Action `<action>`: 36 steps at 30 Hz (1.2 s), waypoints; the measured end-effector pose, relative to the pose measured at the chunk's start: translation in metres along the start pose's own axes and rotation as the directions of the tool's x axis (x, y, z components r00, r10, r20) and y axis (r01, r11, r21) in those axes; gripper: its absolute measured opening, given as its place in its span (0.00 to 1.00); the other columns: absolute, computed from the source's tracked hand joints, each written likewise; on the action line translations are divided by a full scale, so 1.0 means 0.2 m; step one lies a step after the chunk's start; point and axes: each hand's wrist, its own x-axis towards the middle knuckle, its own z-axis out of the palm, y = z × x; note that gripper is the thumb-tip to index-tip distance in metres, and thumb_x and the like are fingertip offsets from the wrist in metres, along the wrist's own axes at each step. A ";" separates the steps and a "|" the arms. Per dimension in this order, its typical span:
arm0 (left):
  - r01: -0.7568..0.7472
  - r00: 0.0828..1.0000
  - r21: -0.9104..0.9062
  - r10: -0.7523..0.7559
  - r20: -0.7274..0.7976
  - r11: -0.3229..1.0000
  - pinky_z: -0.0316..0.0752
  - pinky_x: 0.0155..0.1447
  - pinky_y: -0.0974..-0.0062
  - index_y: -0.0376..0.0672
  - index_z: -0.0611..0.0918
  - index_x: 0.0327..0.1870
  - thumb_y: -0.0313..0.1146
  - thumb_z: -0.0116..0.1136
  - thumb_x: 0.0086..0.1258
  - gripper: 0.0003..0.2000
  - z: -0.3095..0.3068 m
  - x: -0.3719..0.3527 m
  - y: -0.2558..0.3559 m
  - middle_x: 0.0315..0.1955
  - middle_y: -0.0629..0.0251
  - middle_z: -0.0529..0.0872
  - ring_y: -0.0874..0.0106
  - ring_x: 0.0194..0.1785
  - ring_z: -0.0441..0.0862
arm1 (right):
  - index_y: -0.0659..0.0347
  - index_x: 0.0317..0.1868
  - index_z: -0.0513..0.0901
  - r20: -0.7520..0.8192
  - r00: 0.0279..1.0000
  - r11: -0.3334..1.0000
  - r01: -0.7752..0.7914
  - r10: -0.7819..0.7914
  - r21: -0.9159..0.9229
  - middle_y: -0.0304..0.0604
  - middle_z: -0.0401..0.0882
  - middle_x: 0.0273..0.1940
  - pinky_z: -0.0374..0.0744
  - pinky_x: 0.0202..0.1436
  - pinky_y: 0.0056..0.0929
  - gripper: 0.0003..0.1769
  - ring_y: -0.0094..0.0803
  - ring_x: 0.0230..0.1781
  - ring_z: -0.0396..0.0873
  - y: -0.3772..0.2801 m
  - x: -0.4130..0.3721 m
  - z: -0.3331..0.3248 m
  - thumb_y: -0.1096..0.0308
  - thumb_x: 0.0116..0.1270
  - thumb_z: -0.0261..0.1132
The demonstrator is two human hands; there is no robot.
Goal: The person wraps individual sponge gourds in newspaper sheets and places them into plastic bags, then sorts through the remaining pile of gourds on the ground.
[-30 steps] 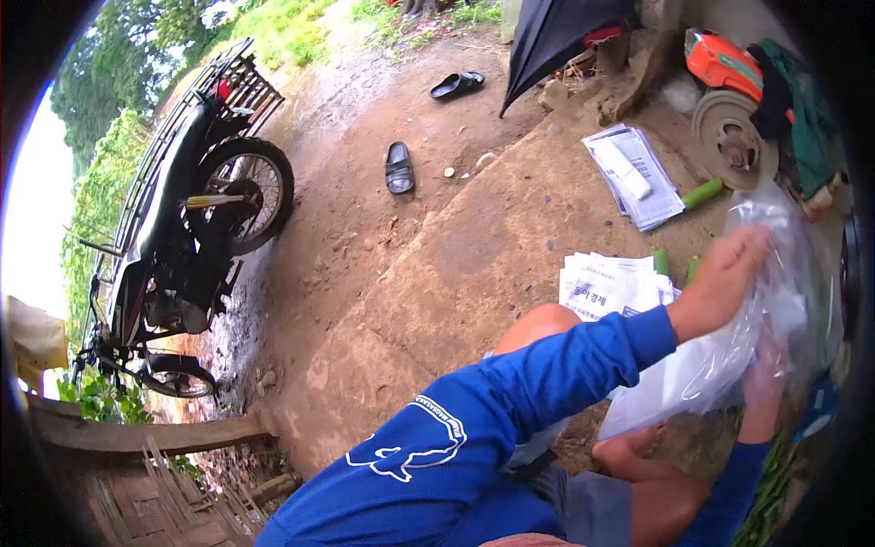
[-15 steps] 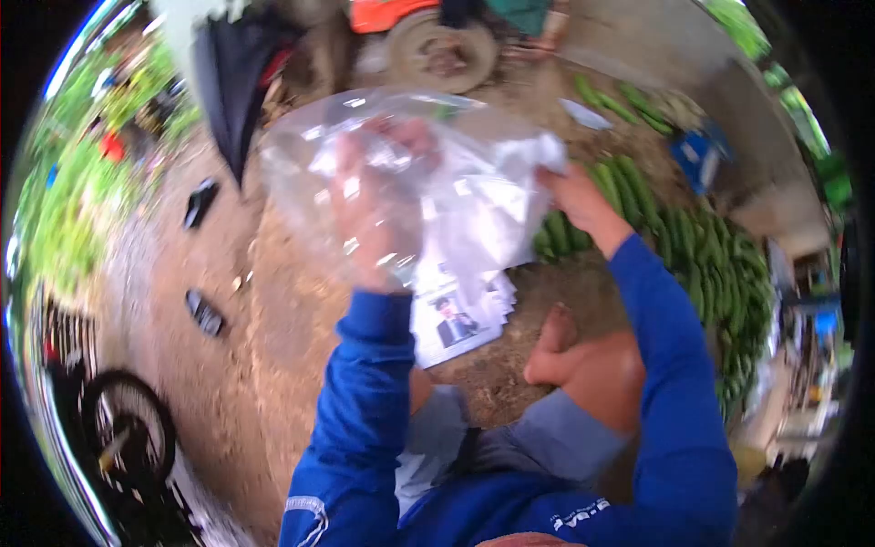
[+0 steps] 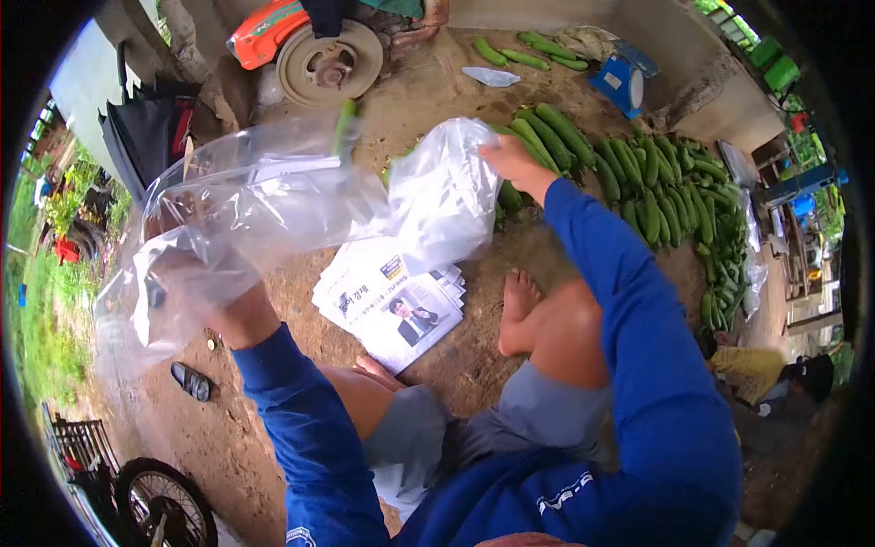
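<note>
A large clear plastic bag (image 3: 283,205) stretches between my two hands. My left hand (image 3: 205,283) is inside or behind the plastic at the left, its fingers blurred by the film and motion. At the upper middle, my right hand (image 3: 515,159) pinches the bag's bunched right part. Below the bag, a fanned stack of printed newspaper sheets (image 3: 387,301) lies on the ground between my legs. Just beyond my right hand, long green vegetables (image 3: 565,137) lie in a pile.
More green vegetables (image 3: 670,196) spread to the right. A blue scale (image 3: 620,87) and small plastic bag (image 3: 490,77) lie farther back. At the left are a folded umbrella (image 3: 146,137), a sandal (image 3: 191,381) and a motorbike wheel (image 3: 164,501). A round metal wheel (image 3: 328,68) stands behind.
My hands have moved apart, my left hand down and leftward, stretching the bag out sideways. The newspaper stack shows more fully. The view has shifted.
</note>
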 end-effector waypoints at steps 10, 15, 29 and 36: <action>-0.118 0.932 0.662 0.312 -0.183 0.740 0.75 0.68 0.65 0.38 0.74 0.68 0.39 0.44 0.85 0.19 0.07 -0.07 -0.09 0.66 0.53 0.78 0.63 0.66 0.78 | 0.56 0.53 0.82 -0.109 0.989 0.888 0.141 -0.103 0.437 0.38 0.84 0.44 0.82 0.32 0.36 0.13 0.30 0.37 0.83 -0.40 0.27 0.08 0.65 0.70 0.69; 0.034 0.927 0.885 0.316 -0.201 0.464 0.78 0.55 0.76 0.36 0.83 0.56 0.36 0.57 0.81 0.13 0.14 -0.05 -0.15 0.50 0.62 0.87 0.74 0.52 0.84 | 0.62 0.54 0.79 -0.116 0.958 0.839 0.287 -0.263 0.463 0.42 0.82 0.43 0.81 0.38 0.37 0.19 0.31 0.38 0.80 -0.90 0.61 0.12 0.62 0.69 0.70; -0.032 0.964 0.997 0.259 0.051 -0.076 0.77 0.46 0.76 0.33 0.86 0.47 0.30 0.70 0.67 0.12 0.24 -0.04 -0.29 0.45 0.62 0.86 0.74 0.38 0.82 | 0.68 0.78 0.56 0.604 0.628 0.841 0.161 -0.491 0.516 0.63 0.64 0.73 0.73 0.70 0.42 0.63 0.49 0.74 0.66 -0.90 -0.58 0.24 0.28 0.60 0.69; 0.080 0.992 0.848 0.041 -0.119 0.523 0.76 0.54 0.80 0.32 0.85 0.55 0.29 0.59 0.77 0.12 0.27 -0.12 -0.36 0.47 0.65 0.88 0.79 0.46 0.82 | 0.70 0.80 0.48 0.413 0.522 0.616 0.777 -0.746 0.131 0.65 0.53 0.79 0.65 0.78 0.41 0.67 0.51 0.80 0.58 -0.78 -0.86 0.13 0.46 0.55 0.81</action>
